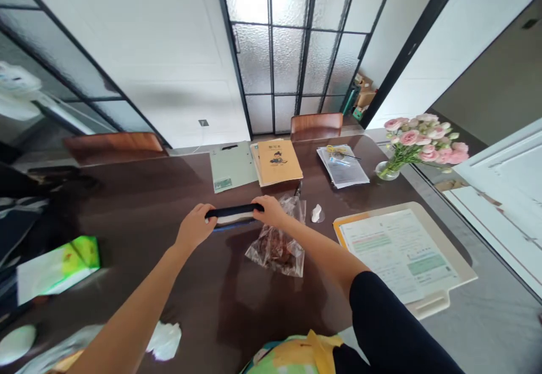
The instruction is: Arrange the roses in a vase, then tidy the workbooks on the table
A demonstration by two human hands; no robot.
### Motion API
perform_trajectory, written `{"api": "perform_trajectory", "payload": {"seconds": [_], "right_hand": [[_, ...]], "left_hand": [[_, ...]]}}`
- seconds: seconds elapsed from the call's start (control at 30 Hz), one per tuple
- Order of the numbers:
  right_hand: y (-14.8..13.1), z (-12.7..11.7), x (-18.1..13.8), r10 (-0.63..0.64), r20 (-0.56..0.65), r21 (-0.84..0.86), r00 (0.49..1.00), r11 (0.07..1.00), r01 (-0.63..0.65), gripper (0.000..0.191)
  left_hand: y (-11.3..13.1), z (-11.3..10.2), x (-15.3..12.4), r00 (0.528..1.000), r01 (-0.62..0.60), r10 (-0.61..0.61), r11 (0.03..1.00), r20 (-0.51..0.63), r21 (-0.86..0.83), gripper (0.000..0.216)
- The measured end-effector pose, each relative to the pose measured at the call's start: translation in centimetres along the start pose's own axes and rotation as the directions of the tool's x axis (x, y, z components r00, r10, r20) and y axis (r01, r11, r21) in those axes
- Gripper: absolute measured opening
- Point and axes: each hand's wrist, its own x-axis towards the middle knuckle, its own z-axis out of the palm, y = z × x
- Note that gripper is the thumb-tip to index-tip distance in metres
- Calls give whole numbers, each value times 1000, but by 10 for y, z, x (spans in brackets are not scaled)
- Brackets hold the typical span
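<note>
A long narrow black object [234,211], with a pale strip and a blue edge beneath it, is held level above the table between my hands; its kind is not clear. My left hand [197,224] is closed on its left end, and my right hand [270,211] grips the right end. Partly under my right forearm lies a clear plastic bag [277,250] with something reddish brown inside. Beyond my hands, a tan exercise book [279,162] with a cartoon figure rests on other papers, beside a pale grey-green folder [232,165].
On the dark table [182,306] are a beige tray [438,236] with printed sheets, a paper stack [345,171], crumpled white tissue [316,213], a green-and-white packet [63,267] and a white crumpled wad [165,340]. Pink flowers [423,137] stand in a glass vase [387,171] at right.
</note>
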Motion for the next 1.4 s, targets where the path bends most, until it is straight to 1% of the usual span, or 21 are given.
{"api": "perform_trajectory", "payload": {"seconds": [0.07,0.17,0.23,0.3,0.33,0.37,0.43,0.53,0.6,0.7,0.8,0.9,1.0,1.03,1.07,1.13,1.2,1.27,1.3,1.37,1.4], "right_hand": [[34,-38,10,22,-70,-4,997,1000,-22,25],[90,-88,23,24,-233,-74,972,996,-42,21],[127,-110,29,-12,-324,-151,946,988,-40,19],[161,-113,32,-41,-344,-220,938,975,-39,21],[177,-108,32,-50,-325,-250,944,967,-35,23],[192,-98,31,-47,-303,-271,952,962,-39,26],[224,-68,28,-41,-225,-304,973,952,-30,33],[271,-15,24,-126,-65,-315,990,944,100,55],[295,14,24,-160,-83,-299,984,946,128,62],[313,38,24,-186,-130,-248,974,957,150,66],[311,39,21,-143,-137,-151,980,981,122,68],[293,21,17,-39,-120,-57,992,998,32,61],[255,-9,12,64,-127,-43,990,997,-70,53],[238,-19,10,82,-138,-37,987,995,-88,52],[220,-29,7,90,-151,-22,984,995,-94,50],[181,-43,3,94,-172,49,980,995,-87,48],[143,-48,-2,91,-148,163,985,984,-66,45],[108,-44,-7,59,-53,272,997,961,-43,43],[91,-40,-9,30,3,309,1000,950,-29,42],[58,-28,-10,-43,105,346,994,938,4,39],[39,-20,-9,-84,143,356,986,934,28,36]], "left_hand": [[34,10,43,997,-69,68,996,-33,-50,17],[87,33,105,983,-167,163,985,-81,-50,26],[117,54,138,972,-218,214,975,-94,-37,31],[138,79,157,970,-235,233,972,-71,-15,32],[144,93,162,972,-230,229,973,-47,-1,32],[148,107,164,974,-228,228,974,7,11,31],[149,138,161,971,-222,219,975,91,24,33],[141,181,152,976,-168,159,985,152,47,43],[133,204,148,980,-117,104,991,169,69,47],[123,225,141,967,-162,134,980,218,117,54],[125,228,132,950,-154,102,975,295,158,63],[134,213,117,921,-125,66,984,384,129,71],[137,182,86,875,-93,68,995,479,28,76],[135,169,72,871,-69,73,997,485,-27,74],[131,155,55,880,-44,82,995,468,-90,69],[114,124,18,922,-16,97,977,376,-212,58],[84,88,-22,961,-5,76,966,267,-259,53],[40,47,-59,981,63,-22,975,191,-215,50],[13,24,-76,980,162,-139,972,139,-172,49],[-48,-24,-105,958,285,-280,951,52,-123,49],[-81,-48,-118,939,343,-344,934,3,-104,49]]}}
